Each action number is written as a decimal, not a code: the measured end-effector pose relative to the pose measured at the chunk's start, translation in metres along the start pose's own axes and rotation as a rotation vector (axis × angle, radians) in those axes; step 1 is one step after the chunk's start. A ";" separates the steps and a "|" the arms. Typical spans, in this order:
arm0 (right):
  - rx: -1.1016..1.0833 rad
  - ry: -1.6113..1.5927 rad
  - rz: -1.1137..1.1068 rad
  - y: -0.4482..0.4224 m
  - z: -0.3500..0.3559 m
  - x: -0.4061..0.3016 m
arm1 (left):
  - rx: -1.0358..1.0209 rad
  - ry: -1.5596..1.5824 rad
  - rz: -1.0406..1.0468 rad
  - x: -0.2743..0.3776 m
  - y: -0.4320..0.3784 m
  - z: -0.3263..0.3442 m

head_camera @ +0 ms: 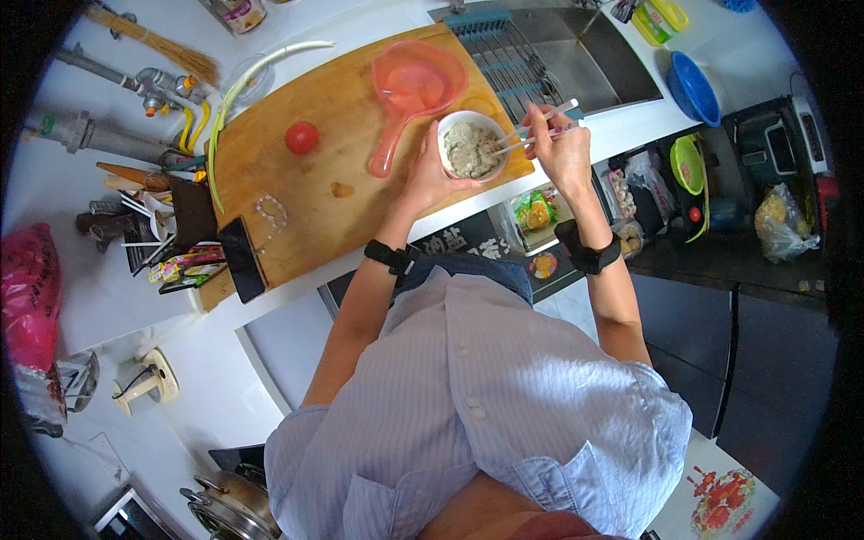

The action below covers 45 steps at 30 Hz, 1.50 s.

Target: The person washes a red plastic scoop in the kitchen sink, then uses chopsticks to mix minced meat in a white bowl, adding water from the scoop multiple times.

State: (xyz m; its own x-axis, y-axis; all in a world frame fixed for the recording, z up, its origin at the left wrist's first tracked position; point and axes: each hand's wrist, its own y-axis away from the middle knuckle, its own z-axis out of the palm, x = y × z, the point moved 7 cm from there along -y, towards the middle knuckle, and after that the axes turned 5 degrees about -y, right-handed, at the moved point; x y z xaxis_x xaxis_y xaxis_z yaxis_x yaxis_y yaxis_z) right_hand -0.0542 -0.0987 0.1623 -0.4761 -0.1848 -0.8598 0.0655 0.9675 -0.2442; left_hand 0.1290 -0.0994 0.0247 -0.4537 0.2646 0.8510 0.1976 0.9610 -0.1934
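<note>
My left hand [432, 174] grips the side of a white bowl [497, 174] near the right edge of the wooden cutting board [304, 209]. Inside the bowl is a lumpy, pale grey-beige mixture [469, 148]. A pair of white chopsticks [540, 133] is held in my right hand [559, 150], their tips in the mixture. Just beyond the bowl lies a translucent red plastic ladle [418, 84], its handle towards me. A red tomato [302, 138] rests on the board further left.
A smartphone [241, 260] and a beaded bracelet [271, 214] lie at the board's left. A green onion stalk [223, 128] curves along its far left edge. Beyond the board are a metal sink [607, 61] with a rack [503, 61], and a blue basin [694, 89] at right.
</note>
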 end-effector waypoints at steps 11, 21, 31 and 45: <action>0.021 -0.145 -0.007 -0.003 0.028 -0.005 | -0.016 0.018 0.009 -0.001 -0.001 0.000; 0.016 -0.029 -0.042 -0.005 0.026 0.029 | -0.058 0.019 -0.036 0.003 -0.002 0.001; 0.047 -0.051 -0.023 0.003 0.020 0.025 | -0.034 -0.080 0.000 0.003 -0.001 0.001; 0.029 0.061 -0.056 -0.009 0.023 0.024 | -0.044 0.022 -0.008 0.001 -0.001 0.003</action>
State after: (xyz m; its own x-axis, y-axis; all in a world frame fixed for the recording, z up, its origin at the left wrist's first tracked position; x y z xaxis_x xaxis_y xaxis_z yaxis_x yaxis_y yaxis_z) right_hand -0.0458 -0.1160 0.1338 -0.5322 -0.2265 -0.8157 0.0621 0.9505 -0.3044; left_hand 0.1254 -0.1000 0.0241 -0.4363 0.2547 0.8630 0.2326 0.9584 -0.1652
